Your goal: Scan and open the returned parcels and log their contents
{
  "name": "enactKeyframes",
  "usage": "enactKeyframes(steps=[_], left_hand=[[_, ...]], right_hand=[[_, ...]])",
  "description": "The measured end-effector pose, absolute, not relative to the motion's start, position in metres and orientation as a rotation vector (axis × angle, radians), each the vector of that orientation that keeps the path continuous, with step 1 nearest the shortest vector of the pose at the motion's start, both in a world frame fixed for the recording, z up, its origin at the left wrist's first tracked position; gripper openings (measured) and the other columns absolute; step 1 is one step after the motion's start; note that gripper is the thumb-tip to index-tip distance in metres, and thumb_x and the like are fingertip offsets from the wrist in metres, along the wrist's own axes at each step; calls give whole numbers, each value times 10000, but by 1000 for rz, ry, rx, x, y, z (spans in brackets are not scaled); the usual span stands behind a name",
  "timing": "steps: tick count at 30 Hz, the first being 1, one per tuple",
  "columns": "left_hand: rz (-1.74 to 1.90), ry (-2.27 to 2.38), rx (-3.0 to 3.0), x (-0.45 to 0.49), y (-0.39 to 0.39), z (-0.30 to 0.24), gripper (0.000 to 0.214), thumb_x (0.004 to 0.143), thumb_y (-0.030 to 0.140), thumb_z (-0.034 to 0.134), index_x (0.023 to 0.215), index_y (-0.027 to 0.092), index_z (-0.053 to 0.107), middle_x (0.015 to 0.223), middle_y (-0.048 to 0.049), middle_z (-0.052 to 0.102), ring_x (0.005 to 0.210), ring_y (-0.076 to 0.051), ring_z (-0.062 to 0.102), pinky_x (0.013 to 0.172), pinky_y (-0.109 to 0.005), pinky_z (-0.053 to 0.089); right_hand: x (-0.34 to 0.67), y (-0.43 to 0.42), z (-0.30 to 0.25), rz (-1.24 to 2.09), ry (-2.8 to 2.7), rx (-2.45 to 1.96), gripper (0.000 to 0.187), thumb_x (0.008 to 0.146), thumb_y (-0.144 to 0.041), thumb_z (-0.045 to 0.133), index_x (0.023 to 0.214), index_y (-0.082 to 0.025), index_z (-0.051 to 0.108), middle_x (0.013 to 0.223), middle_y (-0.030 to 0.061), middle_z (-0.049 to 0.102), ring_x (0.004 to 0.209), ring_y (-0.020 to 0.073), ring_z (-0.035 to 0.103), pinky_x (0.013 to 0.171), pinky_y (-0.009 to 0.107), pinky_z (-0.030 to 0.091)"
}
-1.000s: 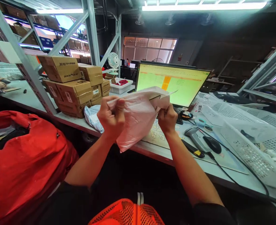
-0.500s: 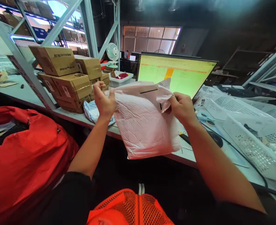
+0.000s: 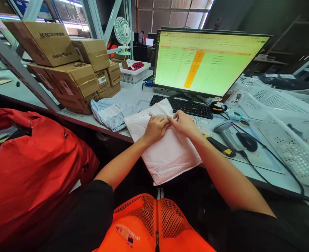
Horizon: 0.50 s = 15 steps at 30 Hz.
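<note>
A white padded mailing bag point(image 3: 171, 157) lies on the desk's front edge, its lower part hanging over. My left hand point(image 3: 156, 128) rests on the upper part of the bag, fingers bent and together on it. Beside it, nearly touching fingertips, my right hand point(image 3: 183, 123) pinches the bag near its top, thumb and fingers closed. What lies right under the fingers is hidden. To the left sits a blue-grey plastic parcel point(image 3: 111, 112) with a white label. Behind the bag is a black keyboard point(image 3: 182, 105).
Stacked cardboard boxes point(image 3: 72, 78) stand at left, with a red bag point(image 3: 39, 175) below. A monitor point(image 3: 209, 63) stands behind the keyboard. At right are a barcode scanner point(image 3: 229, 134), a black-and-yellow cutter point(image 3: 219, 146), a mouse point(image 3: 246, 141) and white baskets point(image 3: 288, 154).
The bag has come down from the air onto the desk edge. Both hands have moved inward and now meet on its upper part. The view has tilted lower.
</note>
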<state>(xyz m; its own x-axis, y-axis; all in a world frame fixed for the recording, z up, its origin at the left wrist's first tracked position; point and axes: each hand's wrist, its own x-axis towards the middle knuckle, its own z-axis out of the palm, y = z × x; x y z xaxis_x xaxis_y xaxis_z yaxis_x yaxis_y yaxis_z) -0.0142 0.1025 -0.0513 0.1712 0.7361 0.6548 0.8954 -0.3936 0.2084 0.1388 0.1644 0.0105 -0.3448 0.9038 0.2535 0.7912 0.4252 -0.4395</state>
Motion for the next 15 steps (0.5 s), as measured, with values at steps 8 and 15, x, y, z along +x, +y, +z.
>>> enactKeyframes(steps=[8,15], left_hand=[[-1240,-1415,-2116,-11,103,-62,236,1038,273,551,844,194,661,834,-41,671,857,-216,597,835,-383,410],[-1392,-1449,-2104,-53,87,-50,226,1039,320,562,865,212,656,844,-35,682,872,-205,617,880,-386,448]], right_hand=[[140,160,10,51,-2543,-1577,296,973,-326,485,964,-173,738,1063,152,760,966,249,677,746,307,401],[178,193,3,-52,-2384,-1806,396,998,-282,388,1143,-102,710,1152,258,713,1029,340,671,801,376,426]])
